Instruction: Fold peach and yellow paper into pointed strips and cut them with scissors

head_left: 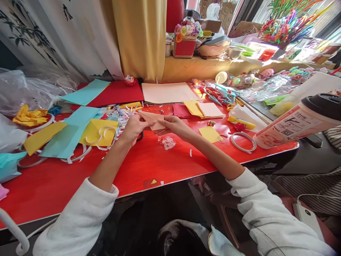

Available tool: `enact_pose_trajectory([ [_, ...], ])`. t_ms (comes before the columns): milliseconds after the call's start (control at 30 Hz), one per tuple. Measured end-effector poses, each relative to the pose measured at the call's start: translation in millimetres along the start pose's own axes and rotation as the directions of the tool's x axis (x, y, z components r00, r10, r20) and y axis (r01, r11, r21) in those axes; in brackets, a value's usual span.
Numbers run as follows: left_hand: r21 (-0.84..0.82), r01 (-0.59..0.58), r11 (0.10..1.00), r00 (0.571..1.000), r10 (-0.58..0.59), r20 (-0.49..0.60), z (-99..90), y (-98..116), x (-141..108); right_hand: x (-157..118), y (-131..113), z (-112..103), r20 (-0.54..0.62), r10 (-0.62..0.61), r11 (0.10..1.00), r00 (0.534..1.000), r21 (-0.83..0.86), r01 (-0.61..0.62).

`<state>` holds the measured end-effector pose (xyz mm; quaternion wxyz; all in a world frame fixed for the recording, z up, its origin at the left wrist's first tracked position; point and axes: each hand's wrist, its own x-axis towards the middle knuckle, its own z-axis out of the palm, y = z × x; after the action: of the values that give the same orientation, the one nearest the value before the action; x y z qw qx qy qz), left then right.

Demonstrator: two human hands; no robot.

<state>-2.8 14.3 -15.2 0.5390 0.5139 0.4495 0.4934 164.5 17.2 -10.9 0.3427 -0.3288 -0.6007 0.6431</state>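
A pale peach sheet of paper [151, 116], folded to a pointed shape, is held above the red table. My left hand [135, 127] pinches its left side between thumb and fingers. From the other side my right hand [174, 126] grips the lower right part, its fingertips close to the left thumb. Under the hands lies a small heap of white paper shreds [168, 143]. A black ring, perhaps a scissors handle [140, 136], shows partly beside my left hand. Stacked square papers [210, 110] in peach, yellow and red lie just beyond my right hand.
Blue sheets [71, 131], yellow sheets and paper strips cover the table's left side. A large peach sheet [169, 93] lies at the back. To the right are a yellow square [209, 134], a tape-like ring [243, 142], a glue tube [242, 122] and a tilted cup [298, 121].
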Motion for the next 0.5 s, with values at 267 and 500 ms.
enact_pose_trajectory([
  [267,0.002,-0.071,0.997,0.997,0.071,0.030,4.0,12,-7,-2,-7,-13,0.068,0.015,0.993,0.998,-0.116,-0.007],
  [500,-0.013,0.009,1.000,1.000,-0.009,-0.026,0.2,15,-7,-3,-12,-18,0.015,-0.092,0.991,0.996,-0.100,0.093],
])
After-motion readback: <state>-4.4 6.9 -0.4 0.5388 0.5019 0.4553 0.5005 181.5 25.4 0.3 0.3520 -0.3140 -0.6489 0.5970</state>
